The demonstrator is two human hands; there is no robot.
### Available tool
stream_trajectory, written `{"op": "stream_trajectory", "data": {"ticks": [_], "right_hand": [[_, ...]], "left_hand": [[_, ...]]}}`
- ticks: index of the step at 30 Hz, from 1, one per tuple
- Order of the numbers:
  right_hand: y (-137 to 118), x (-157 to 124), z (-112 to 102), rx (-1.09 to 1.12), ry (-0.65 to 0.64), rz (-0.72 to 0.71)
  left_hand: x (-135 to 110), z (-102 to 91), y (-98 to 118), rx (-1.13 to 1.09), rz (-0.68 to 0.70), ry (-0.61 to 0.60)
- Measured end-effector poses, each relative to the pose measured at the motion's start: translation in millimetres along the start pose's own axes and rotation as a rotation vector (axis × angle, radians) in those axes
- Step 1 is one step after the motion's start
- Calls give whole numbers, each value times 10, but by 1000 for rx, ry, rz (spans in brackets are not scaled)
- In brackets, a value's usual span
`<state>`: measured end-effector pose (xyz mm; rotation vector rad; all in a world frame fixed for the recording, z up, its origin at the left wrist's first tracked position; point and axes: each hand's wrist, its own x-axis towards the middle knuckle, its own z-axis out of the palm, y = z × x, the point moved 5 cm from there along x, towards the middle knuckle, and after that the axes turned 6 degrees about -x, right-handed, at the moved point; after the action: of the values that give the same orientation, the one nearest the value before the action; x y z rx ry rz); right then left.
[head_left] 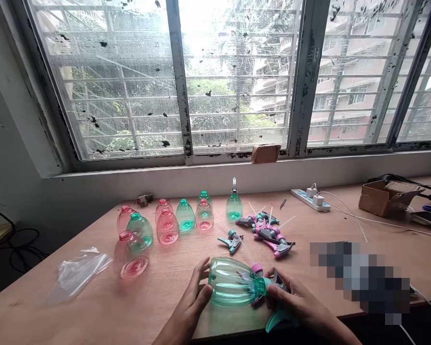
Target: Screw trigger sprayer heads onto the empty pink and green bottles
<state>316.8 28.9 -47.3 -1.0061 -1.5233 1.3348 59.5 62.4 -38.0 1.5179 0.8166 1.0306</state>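
Both hands are on it now: the left hand (pixel 197 294) cups the base of a green bottle (pixel 233 281), thumb on the near side, fingers spread around the far side, a broad curved hold. Over at the neck, the right hand (pixel 285 292) closes in tighter, thumb and fingers around the joint with a teal-and-grey spray head (pixel 278 318), its teal trigger hanging below. And the bottle itself? Clear green, ribbed, glossy with window light, lying sideways above the table's front edge, neck to the right. A pink collar (pixel 257 269) peeks out just behind it. Beyond, loose spray heads (pixel 269 232) in a heap; to the left, open red and green bottles (pixel 168 227) standing upright, a crumpled plastic bag (pixel 82 268) near them.
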Motion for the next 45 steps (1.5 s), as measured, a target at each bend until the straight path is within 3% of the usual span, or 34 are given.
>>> {"op": "stream_trajectory", "data": {"ticks": [3, 7, 10, 16, 25, 28, 34, 41, 45], "right_hand": [[-17, 6, 10, -17, -5, 1], [-37, 9, 10, -32, 4, 2], [-47, 10, 16, -47, 6, -4], [-78, -4, 36, -55, -13, -17], [-61, -24, -8, -36, 20, 26], [-57, -8, -15, -69, 36, 4], [-35, 7, -9, -118, 12, -64], [61, 38, -42, -19, 63, -59], [101, 62, -29, -25, 54, 0]], "left_hand": [[-46, 33, 71, 1, -32, -66], [-128, 55, 173, 22, 49, -152], [-112, 46, 111, 7, 26, -138], [5, -40, -39, 51, -60, 14], [-112, 48, 235, 73, 73, -116], [-105, 67, 162, 4, 38, -140], [-28, 21, 9, -41, -45, -61], [-116, 119, 70, -208, -54, -233], [-141, 86, 89, -40, 19, -226]]}}
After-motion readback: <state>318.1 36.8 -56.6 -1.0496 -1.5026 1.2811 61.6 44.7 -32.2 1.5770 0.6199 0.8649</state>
